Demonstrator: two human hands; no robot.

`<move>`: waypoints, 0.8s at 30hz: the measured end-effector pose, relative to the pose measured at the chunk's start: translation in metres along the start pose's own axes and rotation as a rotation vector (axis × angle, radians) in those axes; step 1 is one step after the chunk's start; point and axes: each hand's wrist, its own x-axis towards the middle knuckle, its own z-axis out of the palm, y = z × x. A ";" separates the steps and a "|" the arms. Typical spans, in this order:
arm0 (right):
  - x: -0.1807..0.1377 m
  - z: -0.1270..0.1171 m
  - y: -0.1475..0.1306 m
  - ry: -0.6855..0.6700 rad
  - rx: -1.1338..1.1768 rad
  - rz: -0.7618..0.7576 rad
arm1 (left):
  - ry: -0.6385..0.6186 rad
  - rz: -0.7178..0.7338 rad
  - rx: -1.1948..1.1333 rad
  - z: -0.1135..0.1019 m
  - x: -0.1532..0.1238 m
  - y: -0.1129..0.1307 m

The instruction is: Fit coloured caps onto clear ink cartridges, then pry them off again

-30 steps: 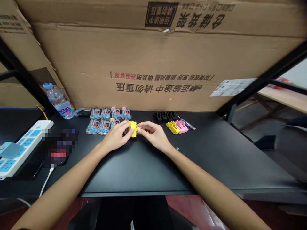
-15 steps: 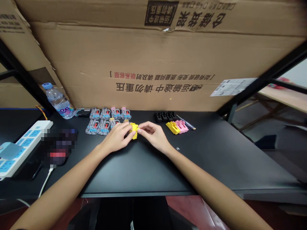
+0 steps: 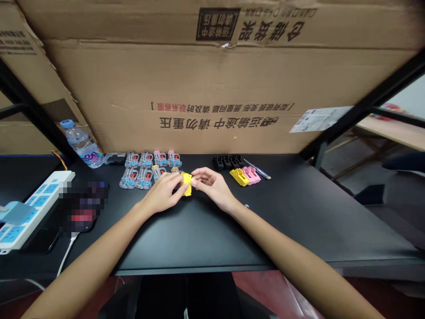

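Note:
A small yellow plastic part (image 3: 187,183) is held between both hands just above the black table (image 3: 299,212). My left hand (image 3: 164,191) pinches its left side, with the thumb under it. The fingertips of my right hand (image 3: 210,184) grip its right side. Behind my left hand lie several clear plastic parts with blue and red insides (image 3: 142,166) in two rows. To the right of my right hand sit a yellow piece (image 3: 239,176) and a pink piece (image 3: 251,174) side by side, with a row of black pieces (image 3: 228,161) behind them.
A big cardboard box (image 3: 212,88) walls off the back of the table. A water bottle (image 3: 81,144) lies at the back left, a white power strip (image 3: 29,208) at the left edge. A thin pen-like tool (image 3: 257,169) lies by the pink piece.
Both hands turned the yellow part a little between the fingers and stayed in place. The view shifted slightly.

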 end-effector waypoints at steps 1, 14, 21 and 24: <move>0.000 0.000 -0.001 0.006 0.018 0.009 | 0.001 0.001 -0.004 0.000 0.000 0.000; 0.001 0.002 -0.002 -0.009 -0.002 -0.011 | 0.043 -0.059 -0.133 0.000 0.002 0.001; 0.016 -0.042 -0.006 0.087 -0.308 -0.142 | 0.054 -0.146 -0.250 -0.002 0.004 -0.003; 0.023 -0.071 -0.016 0.176 -0.436 -0.144 | 0.076 -0.182 -0.178 0.000 0.004 -0.007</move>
